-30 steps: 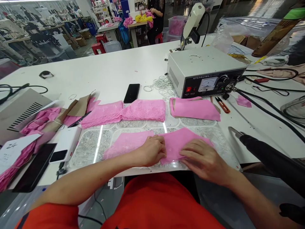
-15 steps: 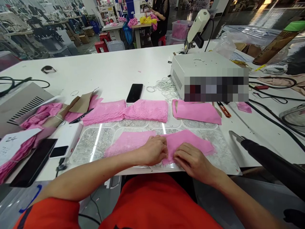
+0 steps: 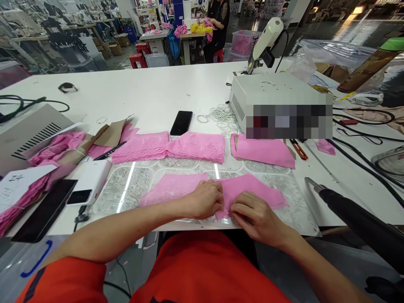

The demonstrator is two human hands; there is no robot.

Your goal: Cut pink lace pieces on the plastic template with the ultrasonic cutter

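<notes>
Two pink fabric pieces lie on the patterned mat (image 3: 123, 185) in front of me. The left one is a pale lace-like piece (image 3: 172, 187); the right one is a smoother pink fabric piece (image 3: 252, 189). Where they meet, my left hand (image 3: 208, 198) has its fingers curled and pressed down on the fabric. My right hand (image 3: 252, 212) pinches the near edge of the smoother piece, thumb and fingers together. Behind them rest stacked pink lace pieces (image 3: 195, 147) and a stack of smooth pink pieces (image 3: 265, 151).
A black phone (image 3: 181, 123), white elastic loops (image 3: 222, 115) and a grey machine box (image 3: 280, 90) stand farther back. At right a black-handled tool (image 3: 350, 210) juts over the table. A white power bank (image 3: 91, 181) and tied pink bundles (image 3: 28, 193) lie left.
The view has shifted slightly, so the scene sits a little to the right. Both hands stay at nearly the same place on the fabric.
</notes>
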